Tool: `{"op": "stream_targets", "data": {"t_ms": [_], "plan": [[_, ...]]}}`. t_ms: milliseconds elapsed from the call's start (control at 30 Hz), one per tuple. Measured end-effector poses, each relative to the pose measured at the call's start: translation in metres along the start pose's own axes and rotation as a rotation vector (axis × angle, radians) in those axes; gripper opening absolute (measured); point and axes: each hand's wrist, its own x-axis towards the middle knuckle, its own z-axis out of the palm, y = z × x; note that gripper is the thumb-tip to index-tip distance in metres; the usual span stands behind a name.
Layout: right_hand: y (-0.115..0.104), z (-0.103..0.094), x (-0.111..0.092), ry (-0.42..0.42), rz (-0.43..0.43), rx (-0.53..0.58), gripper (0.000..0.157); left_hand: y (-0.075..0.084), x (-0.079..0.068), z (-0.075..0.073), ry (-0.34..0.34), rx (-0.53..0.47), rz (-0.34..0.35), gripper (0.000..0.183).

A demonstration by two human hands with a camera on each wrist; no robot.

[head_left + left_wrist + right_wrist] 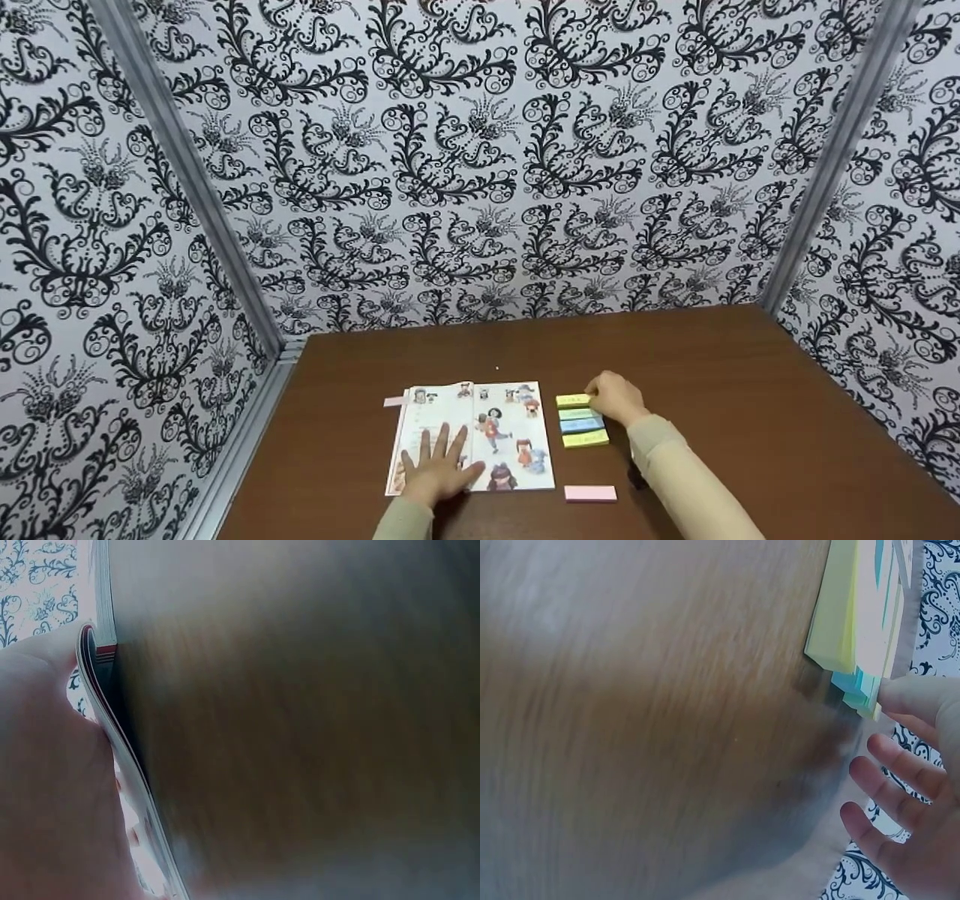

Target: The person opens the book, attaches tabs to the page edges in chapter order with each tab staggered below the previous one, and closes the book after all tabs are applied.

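An open illustrated book [491, 469] lies on the brown table. My left hand [439, 469] rests with spread fingers across its left page and middle; in the left wrist view the hand [56, 780] lies along the curved page edges [139, 780]. A pink sticky tab [394, 402] sticks out from the book's left side. To the right stands a column of sticky note pads: yellow [572, 400], green [576, 414], blue [581, 426] and yellow again [585, 439]. My right hand [619, 397] pinches the right end of the farthest yellow pad, its other fingers [889, 791] held apart.
A pink sticky note pad [590, 493] lies by itself near the book's lower right corner. Patterned walls [480, 187] with grey posts [187, 172] enclose the brown table [720, 390] at the back and sides.
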Motion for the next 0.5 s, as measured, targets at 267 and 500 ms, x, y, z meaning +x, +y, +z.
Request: {"op": "stream_targets", "data": {"t_ms": [267, 500], "plan": [[-0.0038, 0.0014, -0.0025, -0.039, -0.002, 0.016, 0.024, -0.0011, -0.0013, 0.0034, -0.005, 0.006, -0.011, 0.081], [-0.0012, 0.0048, -0.0001, -0.005, 0.009, 0.021, 0.018, 0.0002, 0.0023, 0.0028, 0.099, 0.030, 0.016, 0.079]]}}
